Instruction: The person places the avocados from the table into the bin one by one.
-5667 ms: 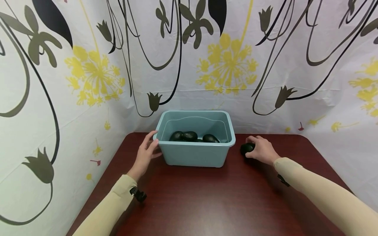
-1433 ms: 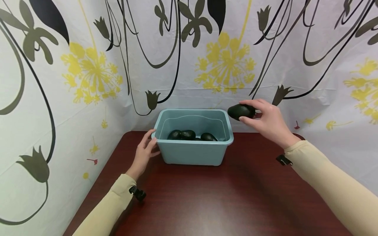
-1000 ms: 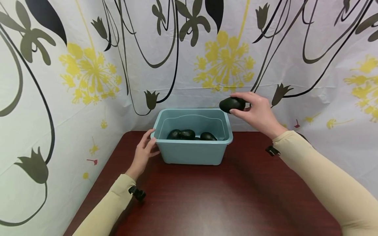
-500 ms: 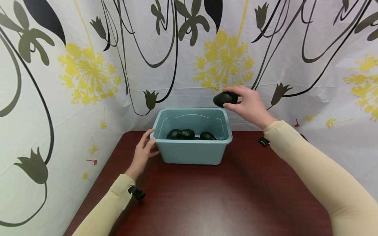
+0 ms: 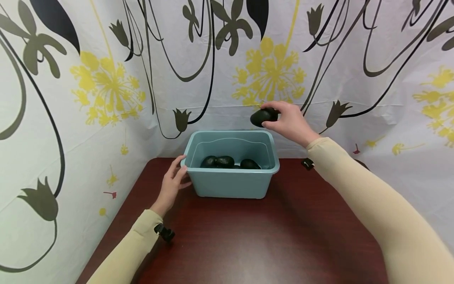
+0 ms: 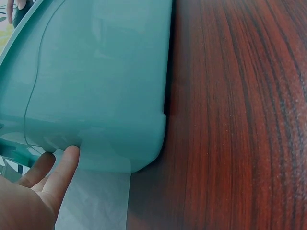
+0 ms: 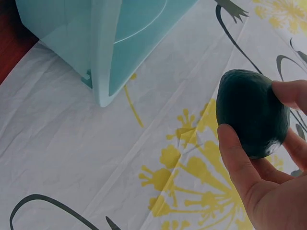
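My right hand (image 5: 291, 121) grips a dark green avocado (image 5: 261, 117) between thumb and fingers. It is raised above the right back part of a light blue plastic bin (image 5: 230, 184). In the right wrist view the held avocado (image 7: 250, 112) shows clearly, with fingertips on both sides of it. Inside the bin lie several avocados (image 5: 224, 161), partly hidden by the front wall. My left hand (image 5: 170, 187) touches the bin's left end at the rim. The left wrist view shows its extended fingers (image 6: 64, 172) against the bin's outer wall.
The bin stands near the back edge of a dark red-brown wooden table (image 5: 227, 236). White sheeting (image 5: 319, 86) with flower prints hangs close behind it and along the sides. A black band with a small device (image 5: 164, 232) sits on the left wrist.
My right hand picked up the avocado from the table right of the bin, lifted it and carried it left over the bin. The left hand stays at the bin's left end.
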Available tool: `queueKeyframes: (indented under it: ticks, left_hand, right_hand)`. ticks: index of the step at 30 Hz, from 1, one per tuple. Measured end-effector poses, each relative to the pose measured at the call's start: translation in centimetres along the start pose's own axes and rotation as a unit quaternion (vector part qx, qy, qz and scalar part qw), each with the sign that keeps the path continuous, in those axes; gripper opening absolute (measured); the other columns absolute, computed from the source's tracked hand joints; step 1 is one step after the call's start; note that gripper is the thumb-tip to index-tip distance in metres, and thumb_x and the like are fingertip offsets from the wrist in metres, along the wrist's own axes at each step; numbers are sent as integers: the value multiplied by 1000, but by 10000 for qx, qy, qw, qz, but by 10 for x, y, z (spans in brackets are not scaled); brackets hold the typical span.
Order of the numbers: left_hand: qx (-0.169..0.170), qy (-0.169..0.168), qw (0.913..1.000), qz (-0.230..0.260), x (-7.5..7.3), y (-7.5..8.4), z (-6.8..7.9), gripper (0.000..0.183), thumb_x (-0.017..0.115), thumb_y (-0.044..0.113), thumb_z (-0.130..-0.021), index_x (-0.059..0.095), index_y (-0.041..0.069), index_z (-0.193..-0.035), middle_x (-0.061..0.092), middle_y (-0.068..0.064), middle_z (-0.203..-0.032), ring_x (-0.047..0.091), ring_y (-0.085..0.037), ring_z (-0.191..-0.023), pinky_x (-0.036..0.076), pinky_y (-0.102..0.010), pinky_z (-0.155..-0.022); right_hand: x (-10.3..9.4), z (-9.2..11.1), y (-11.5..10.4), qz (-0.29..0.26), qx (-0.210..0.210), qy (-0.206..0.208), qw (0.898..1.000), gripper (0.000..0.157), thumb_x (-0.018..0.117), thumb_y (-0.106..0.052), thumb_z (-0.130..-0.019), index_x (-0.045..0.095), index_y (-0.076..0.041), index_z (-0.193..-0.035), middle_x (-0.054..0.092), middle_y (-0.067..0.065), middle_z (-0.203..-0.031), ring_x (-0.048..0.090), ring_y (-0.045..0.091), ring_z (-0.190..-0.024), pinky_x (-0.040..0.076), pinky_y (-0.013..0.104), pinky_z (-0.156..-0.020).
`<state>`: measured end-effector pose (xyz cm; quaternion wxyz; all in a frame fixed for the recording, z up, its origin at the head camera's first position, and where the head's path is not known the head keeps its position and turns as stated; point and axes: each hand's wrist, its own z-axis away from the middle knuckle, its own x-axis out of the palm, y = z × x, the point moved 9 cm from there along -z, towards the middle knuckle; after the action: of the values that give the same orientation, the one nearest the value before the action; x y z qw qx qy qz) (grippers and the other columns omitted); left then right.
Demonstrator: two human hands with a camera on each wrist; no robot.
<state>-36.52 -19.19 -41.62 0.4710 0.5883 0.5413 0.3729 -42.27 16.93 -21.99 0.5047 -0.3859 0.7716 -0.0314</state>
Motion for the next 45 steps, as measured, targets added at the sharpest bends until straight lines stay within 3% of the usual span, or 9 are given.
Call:
queueKeyframes:
  ticks: [13,19,28,35,45]
  left_hand:
    - [-23,-6,10000,-5,0,-2,-2,55,54,35,-105,36,26,-156,41,-27,-146,54,-42,-125,49,-61,-91]
    - [42,15,10000,-8,-1,-1,-4,55,54,37,-105,36,27,-156,41,-27,-146,54,-43,-125,49,-62,-91]
    - [-11,5,10000,28,-1,-1,-1,55,55,36,-105,36,26,-156,41,-28,-146,54,-44,-125,49,-62,-91]
    - [-46,13,10000,16,0,-1,-2,54,54,34,-106,37,26,-156,42,-25,-146,55,-41,-124,49,-61,-91]
    - [-43,10,10000,70,-2,0,-1,54,54,35,-105,37,26,-156,41,-27,-146,54,-44,-124,48,-62,-91]
  right_hand:
    - [30,-19,-2,147,28,-476,9988,47,78,-29,-89,63,-26,-134,60,2,-131,57,25,-106,49,47,-85]
    - [43,-23,-4,141,11,-668,9977,49,79,-27,-88,63,-21,-134,62,7,-126,57,27,-105,48,47,-86]
    - [60,-24,2,108,54,-810,9966,48,80,-25,-88,64,-19,-133,62,8,-126,58,28,-109,49,47,-89]
    - [86,-13,18,345,97,-1298,9909,49,77,-23,-91,61,-18,-137,57,15,-135,56,37,-120,49,52,-92]
    - [76,-8,9,307,80,-1236,9918,48,75,-24,-93,60,-20,-139,56,9,-138,55,33,-122,49,50,-92]
